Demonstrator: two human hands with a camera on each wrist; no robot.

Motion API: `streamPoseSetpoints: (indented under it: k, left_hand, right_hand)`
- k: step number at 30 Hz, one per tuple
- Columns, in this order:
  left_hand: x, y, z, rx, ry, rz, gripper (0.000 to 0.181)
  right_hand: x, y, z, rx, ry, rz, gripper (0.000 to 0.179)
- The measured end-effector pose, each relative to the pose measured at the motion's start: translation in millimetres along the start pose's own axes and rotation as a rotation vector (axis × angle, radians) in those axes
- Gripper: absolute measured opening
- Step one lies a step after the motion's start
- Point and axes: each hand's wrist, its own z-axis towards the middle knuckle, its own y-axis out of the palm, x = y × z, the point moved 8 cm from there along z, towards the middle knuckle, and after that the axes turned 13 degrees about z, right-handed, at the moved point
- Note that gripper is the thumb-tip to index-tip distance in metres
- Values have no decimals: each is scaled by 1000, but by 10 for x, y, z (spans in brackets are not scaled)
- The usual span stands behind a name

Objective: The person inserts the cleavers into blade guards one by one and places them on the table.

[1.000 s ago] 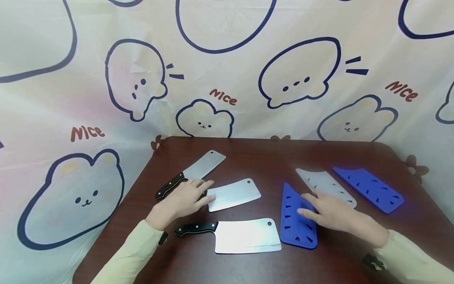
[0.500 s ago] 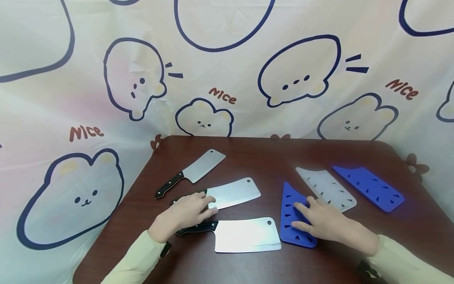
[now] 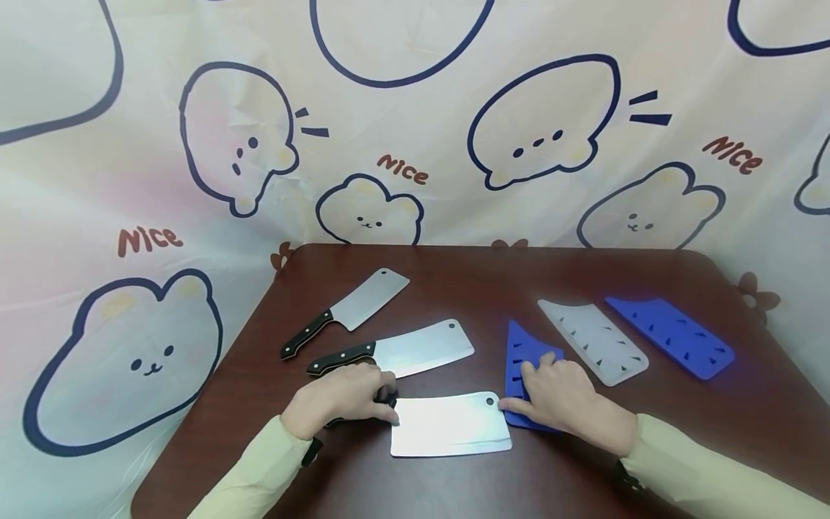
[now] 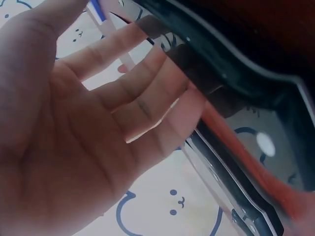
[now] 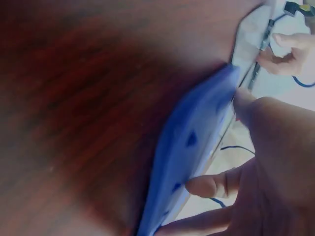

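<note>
And here's the near cleaver, flat on the table at the near side, blade pointing right! It looks stiff and fairly heavy, I'd say, weight forward in that broad blade; its black handle is the place to hold. The left hand sits right over it, thumb and fingers loose, not wrapped round. Just right of the blade lies the blue sheath, probably light, slick, slightly bendy plastic; best taken by its long sides. The right hand spreads across it, touching, unclenched. Bright, glaring blade, one hole at its far right corner; deep-blue sheath, pointed far end, dark slots.
</note>
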Motion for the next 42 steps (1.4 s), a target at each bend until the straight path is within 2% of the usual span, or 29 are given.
streamPoseSetpoints:
  k: [2,4,7,11,15,21,26,30,35,38,42]
  left_hand:
    - [-3,4,-2,-19,-10,-2,34]
    - [-9,19,-8,-45,-23,3,30]
    - [-21,49,-15,-75,-40,-2,27]
    - [-34,68,-13,-83,-46,-15,27]
    - [-43,76,-4,-89,-42,-29,25]
    - [-63,91,9,-113,-42,-39,22]
    - [-68,67,7,-99,-34,-14,21]
    - [-81,55,13,-96,-28,-16,21]
    - [-115,-12,2,-89,-24,-74,21]
    - [-141,-73,-6,-70,-17,-114,20]
    - [-180,-153,-13,-24,-8,-124,20]
  right_hand:
    - [2,-9,29,-6,-4,-3,80]
    - [31,-4,46,-44,-1,30,76]
    - [96,10,36,-127,1,137,73]
    - [211,49,-18,-203,2,303,78]
    - [332,88,-87,-219,27,414,90]
    - [450,65,-142,-221,56,431,104]
    - [477,44,-154,-249,46,514,109]
    - [454,-9,-142,-208,2,576,121]
    - [441,-102,-119,-78,-58,556,132]
    - [436,-158,-116,-8,-85,514,130]
    - [412,-203,-118,24,-91,485,114]
